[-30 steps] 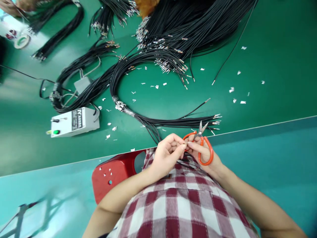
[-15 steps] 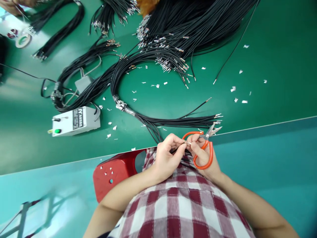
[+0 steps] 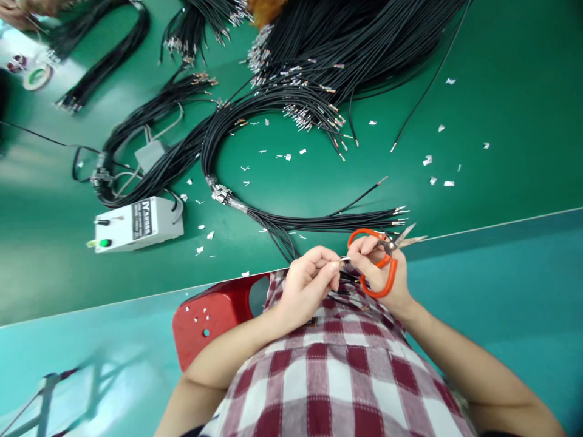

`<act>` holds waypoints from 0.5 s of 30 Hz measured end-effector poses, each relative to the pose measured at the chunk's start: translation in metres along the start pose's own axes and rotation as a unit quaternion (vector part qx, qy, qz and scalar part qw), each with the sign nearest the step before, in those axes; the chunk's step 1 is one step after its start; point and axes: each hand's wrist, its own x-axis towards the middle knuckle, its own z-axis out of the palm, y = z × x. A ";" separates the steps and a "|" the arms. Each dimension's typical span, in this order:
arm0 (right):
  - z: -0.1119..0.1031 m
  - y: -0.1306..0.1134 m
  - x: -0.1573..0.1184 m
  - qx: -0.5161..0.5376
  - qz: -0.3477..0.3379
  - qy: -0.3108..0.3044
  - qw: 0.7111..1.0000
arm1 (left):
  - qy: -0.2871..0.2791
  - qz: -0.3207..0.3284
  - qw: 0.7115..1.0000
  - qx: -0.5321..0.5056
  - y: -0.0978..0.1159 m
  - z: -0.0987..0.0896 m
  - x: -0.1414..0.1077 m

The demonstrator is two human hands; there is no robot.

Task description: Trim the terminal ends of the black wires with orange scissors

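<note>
My left hand [image 3: 312,282] pinches the end of a thin black wire between thumb and fingertips, just off the table's front edge. Orange-handled scissors [image 3: 387,246] rest in my right hand [image 3: 382,273], their blades apart and pointing right. The fingertips of that hand meet the pale tip at my left fingers; whether they grip it is too small to tell. More black wires [image 3: 348,297] hang over my lap below both hands. On the table just beyond lies a taped wire bundle [image 3: 319,223] with bare metal ends toward the right.
A white box with a green button [image 3: 139,224] stands at the left. Large heaps of black wires [image 3: 364,48] cover the back. White scraps [image 3: 427,160] are scattered about. A tape roll [image 3: 37,77] lies far left, near another person's hand [image 3: 18,15]. A red stool [image 3: 204,321] is below.
My right hand has shifted slightly right, away from my left, and the scissors have turned so the blades point more to the right. My left hand stays almost in place.
</note>
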 end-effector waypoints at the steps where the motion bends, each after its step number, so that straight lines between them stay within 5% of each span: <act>1: -0.001 0.000 0.001 0.000 -0.014 -0.002 1.000 | -0.003 -0.007 1.000 -0.007 0.001 0.000 0.000; 8: -0.004 0.004 0.008 0.008 -0.045 -0.029 0.999 | -0.031 -0.023 0.998 -0.041 0.004 -0.003 0.004; 15: -0.023 -0.021 0.006 -0.086 -0.001 -0.055 0.995 | -0.014 -0.029 0.998 -0.049 0.004 -0.004 0.009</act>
